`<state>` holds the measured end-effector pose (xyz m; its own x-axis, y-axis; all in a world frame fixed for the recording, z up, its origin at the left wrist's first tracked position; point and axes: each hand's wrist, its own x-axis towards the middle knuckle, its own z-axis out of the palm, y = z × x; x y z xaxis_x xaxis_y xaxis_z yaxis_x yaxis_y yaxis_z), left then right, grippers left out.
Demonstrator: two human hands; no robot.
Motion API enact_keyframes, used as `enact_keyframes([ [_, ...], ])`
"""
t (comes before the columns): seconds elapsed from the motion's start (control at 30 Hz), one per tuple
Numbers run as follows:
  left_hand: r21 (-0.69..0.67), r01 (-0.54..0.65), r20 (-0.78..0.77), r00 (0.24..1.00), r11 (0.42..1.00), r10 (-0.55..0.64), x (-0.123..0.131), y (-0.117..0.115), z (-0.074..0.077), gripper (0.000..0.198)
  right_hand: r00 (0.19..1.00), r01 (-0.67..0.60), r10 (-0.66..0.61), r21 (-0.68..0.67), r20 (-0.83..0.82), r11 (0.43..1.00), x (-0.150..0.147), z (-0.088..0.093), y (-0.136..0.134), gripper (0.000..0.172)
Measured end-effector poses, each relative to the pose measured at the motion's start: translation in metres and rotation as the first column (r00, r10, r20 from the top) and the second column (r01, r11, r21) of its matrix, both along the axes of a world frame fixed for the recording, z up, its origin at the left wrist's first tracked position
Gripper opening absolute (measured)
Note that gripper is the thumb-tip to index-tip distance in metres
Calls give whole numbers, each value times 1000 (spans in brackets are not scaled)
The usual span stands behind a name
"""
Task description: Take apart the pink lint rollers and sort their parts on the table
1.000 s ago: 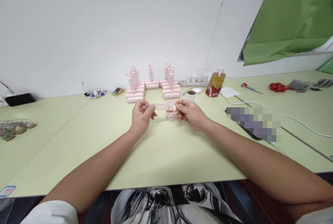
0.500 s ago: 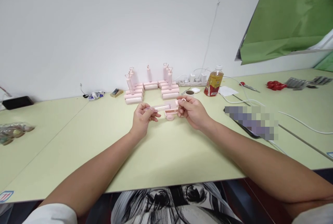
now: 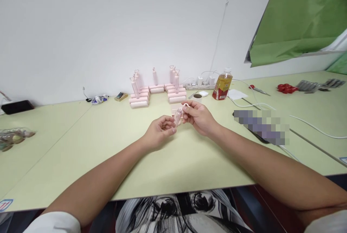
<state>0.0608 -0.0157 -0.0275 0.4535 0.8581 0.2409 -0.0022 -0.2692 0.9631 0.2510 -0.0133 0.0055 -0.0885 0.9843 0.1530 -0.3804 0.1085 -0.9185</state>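
A small clear pink tube (image 3: pixel 177 116) is held tilted between my hands over the table. The fingers of my left hand (image 3: pixel 161 132) are closed around its lower end. My right hand (image 3: pixel 199 116) pinches a pale pink loop-topped cap (image 3: pixel 186 106) beside the tube's upper end; I cannot tell whether the two are joined. Behind the tube lies a pink box-like piece (image 3: pixel 175 108), partly hidden by the hands. Farther back, slim pink tubes with loop tops (image 3: pixel 135 87) stand upright on or among stacked pink cylindrical pieces (image 3: pixel 139 103).
A drink bottle (image 3: pixel 222 84), a white power strip (image 3: pixel 200 86) and a small cup (image 3: pixel 197 97) stand along the back. A dark pixelated object (image 3: pixel 260 127) lies right with white cables. Red-handled tools (image 3: pixel 287 88) are far right. Clear-wrapped items (image 3: pixel 15 137) lie far left.
The tube has swung from nearly level to a steep tilt and come close to the loop-topped cap. My left hand has moved right and slightly down; my right hand stays almost in place.
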Motion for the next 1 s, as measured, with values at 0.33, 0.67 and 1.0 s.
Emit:
enact_keyframes([
  [0.33,5,37,27,999,999,-37,3,-1,-2,33,948,19,-50,100,315,995,4,8,-3,30],
  [0.67,-2,-14,6,1000,1000,14,3,0,-4,32,-33,107,-22,26,999,994,80,15,37,12],
  [1.0,-36,-50,6,999,998,50,4,1,-5,39,201,89,-325,313,924,946,72,27,25,25],
])
